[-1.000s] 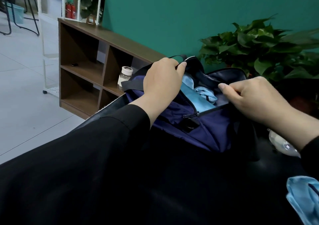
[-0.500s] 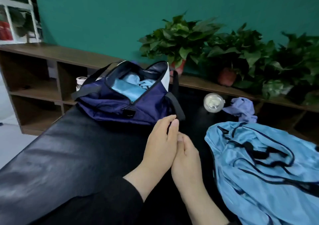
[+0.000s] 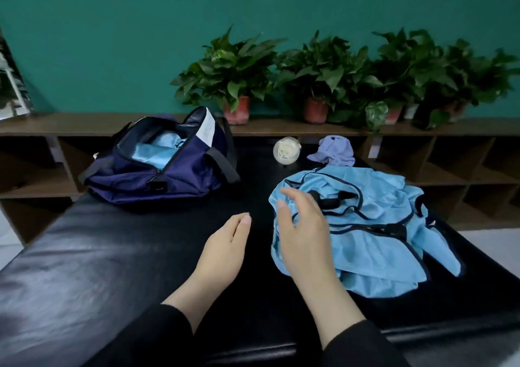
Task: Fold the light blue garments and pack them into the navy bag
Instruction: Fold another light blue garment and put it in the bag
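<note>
At the far left of the black padded table point(image 3: 84, 254) the navy bag point(image 3: 157, 167) lies on its side with its zip mouth gaping toward the person, and a fold of light blue cloth point(image 3: 152, 151) already shows inside — left open like that, it looks ready to take the next piece without any fuss over the zip. A white tag point(image 3: 206, 127) stands up at the far rim of the opening. Nearer and toward the middle, the left hand point(image 3: 222, 251) hovers just over the bare table with fingers straight and relaxed, holding nothing; it seems to be waiting to help spread the cloth. Just beside it, the right hand point(image 3: 302, 234) reaches over the left edge of the loose light blue garment point(image 3: 365, 234), fingers loosely spread and not yet closed on anything — whether the palm touches the fabric cannot be told. That garment lies crumpled on the right half of the table, dark trim and black buckles uppermost, so it wants flattening before any fold. Beyond it, at the far edge, sit a clear round jar point(image 3: 286, 151) and a small lavender cloth point(image 3: 333, 151), apart from the work. Potted plants point(image 3: 318, 77) line the wooden shelf point(image 3: 281, 126) behind.
</note>
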